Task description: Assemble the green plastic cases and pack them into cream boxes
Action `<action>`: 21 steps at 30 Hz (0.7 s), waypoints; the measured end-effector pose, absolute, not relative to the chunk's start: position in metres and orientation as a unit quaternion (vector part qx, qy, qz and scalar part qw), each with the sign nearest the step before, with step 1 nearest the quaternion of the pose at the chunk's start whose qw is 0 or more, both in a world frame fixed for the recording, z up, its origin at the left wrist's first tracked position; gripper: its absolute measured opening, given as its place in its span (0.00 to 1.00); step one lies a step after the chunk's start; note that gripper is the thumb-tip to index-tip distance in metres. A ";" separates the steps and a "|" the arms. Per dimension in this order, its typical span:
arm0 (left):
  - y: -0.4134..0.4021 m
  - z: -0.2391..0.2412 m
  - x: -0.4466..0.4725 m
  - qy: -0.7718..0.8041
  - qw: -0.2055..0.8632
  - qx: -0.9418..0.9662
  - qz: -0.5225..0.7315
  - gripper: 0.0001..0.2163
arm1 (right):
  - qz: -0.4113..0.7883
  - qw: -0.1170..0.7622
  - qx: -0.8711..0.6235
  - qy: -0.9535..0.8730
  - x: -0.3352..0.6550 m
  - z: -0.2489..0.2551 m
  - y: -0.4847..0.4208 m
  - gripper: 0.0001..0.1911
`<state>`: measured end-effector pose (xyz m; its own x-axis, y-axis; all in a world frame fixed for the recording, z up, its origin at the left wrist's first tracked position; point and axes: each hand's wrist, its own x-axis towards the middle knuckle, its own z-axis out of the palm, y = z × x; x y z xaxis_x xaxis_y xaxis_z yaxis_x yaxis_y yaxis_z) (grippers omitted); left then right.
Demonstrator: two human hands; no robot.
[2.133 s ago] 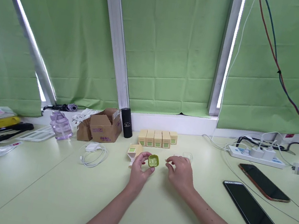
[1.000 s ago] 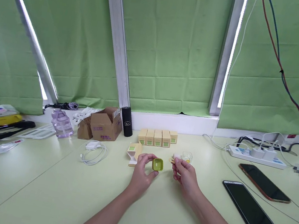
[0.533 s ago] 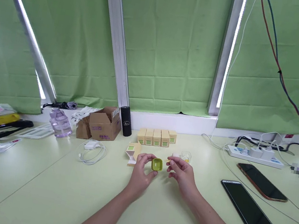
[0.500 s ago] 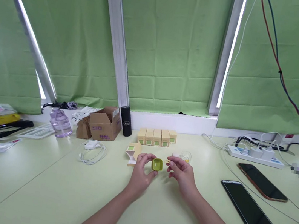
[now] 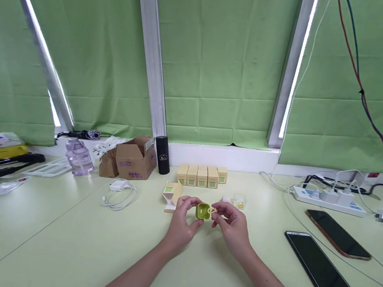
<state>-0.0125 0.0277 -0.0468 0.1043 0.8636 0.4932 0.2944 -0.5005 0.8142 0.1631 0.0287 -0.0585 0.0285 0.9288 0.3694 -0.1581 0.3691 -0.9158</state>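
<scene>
My left hand is closed on a small olive-green square cup, its open side turned toward me. Between the thumb and fingers of my right hand is a small pale-yellow ring-shaped piece. That piece is at the cup's right rim; whether it touches the cup I cannot tell. Just beyond my left hand stands an opened cardboard box with a green label. Past my right hand lies a clear plastic piece with a bit of yellow on it.
Several small tan boxes stand in a row farther back. A white charger cable, a brown carton and a black cylinder are to the left. Two phones and a power strip lie to the right.
My right hand has brought the pale-yellow piece left, up to the rim of the green cup. The cup has turned slightly. The whole view has shifted a little.
</scene>
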 end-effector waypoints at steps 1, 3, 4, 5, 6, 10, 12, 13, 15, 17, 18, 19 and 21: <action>0.027 -0.046 -0.012 0.419 0.273 0.692 0.521 0.21 | 0.418 0.615 -0.365 -0.560 0.163 -0.058 0.027 0.11; 0.025 -0.046 -0.012 0.417 0.275 0.694 0.518 0.21 | 0.367 0.601 -0.386 -0.596 0.163 -0.057 0.023 0.07; 0.025 -0.046 -0.012 0.415 0.276 0.697 0.517 0.21 | 0.337 0.594 -0.392 -0.616 0.163 -0.056 0.022 0.06; 0.024 -0.046 -0.012 0.411 0.276 0.700 0.514 0.21 | 0.307 0.590 -0.394 -0.635 0.163 -0.056 0.020 0.05; 0.024 -0.047 -0.012 0.408 0.276 0.704 0.511 0.21 | 0.277 0.588 -0.391 -0.652 0.163 -0.056 0.019 0.04; 0.024 -0.049 -0.013 0.402 0.266 0.720 0.500 0.22 | 0.171 0.583 -0.362 -0.707 0.165 -0.059 0.018 0.08; 0.023 -0.049 -0.013 0.401 0.260 0.725 0.496 0.22 | 0.123 0.572 -0.348 -0.732 0.166 -0.061 0.019 0.11; 0.023 -0.049 -0.013 0.400 0.257 0.728 0.494 0.22 | 0.098 0.565 -0.344 -0.744 0.166 -0.061 0.019 0.12; 0.021 -0.047 -0.014 0.396 0.250 0.736 0.488 0.21 | 0.048 0.550 -0.344 -0.759 0.166 -0.062 0.019 0.12; 0.020 -0.045 -0.014 0.393 0.242 0.744 0.483 0.21 | 0.003 0.540 -0.349 -0.766 0.166 -0.061 0.018 0.12; 0.019 -0.044 -0.013 0.393 0.239 0.746 0.482 0.21 | -0.015 0.535 -0.353 -0.767 0.167 -0.061 0.018 0.12; 0.018 -0.043 -0.013 0.392 0.237 0.748 0.480 0.21 | -0.030 0.531 -0.357 -0.768 0.167 -0.060 0.017 0.12; 0.017 -0.042 -0.013 0.392 0.236 0.749 0.479 0.21 | -0.059 0.522 -0.366 -0.768 0.167 -0.059 0.016 0.12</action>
